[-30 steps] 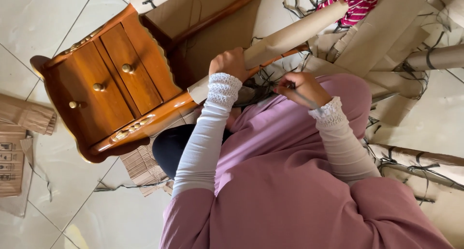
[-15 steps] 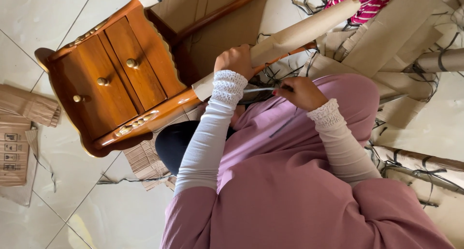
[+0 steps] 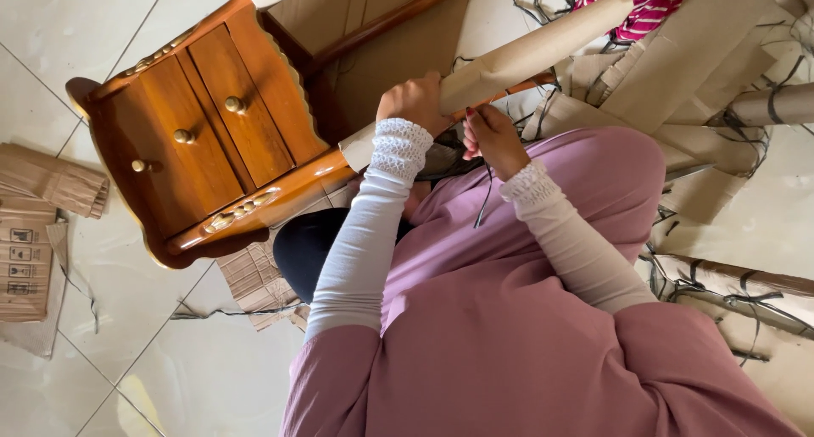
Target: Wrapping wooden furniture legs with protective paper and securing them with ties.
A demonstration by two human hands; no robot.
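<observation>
Pink cloth covers my lap, and my right hand has moved in from the right, now pinching a thin dark strap just beside my left hand. That left still grips the brown paper-wrapped wooden leg. Farther left lies the glossy wooden three-drawer bedside cabinet, unmoved.

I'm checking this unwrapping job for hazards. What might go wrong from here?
The right hand works a thin dark strap right beside the left hand, which has a grip on the cardboard-wrapped leg; a slip might nick fingers. The wooden cabinet lies tilted on the tiles and might shift. Loose straps litter the floor, a likely snag.
</observation>
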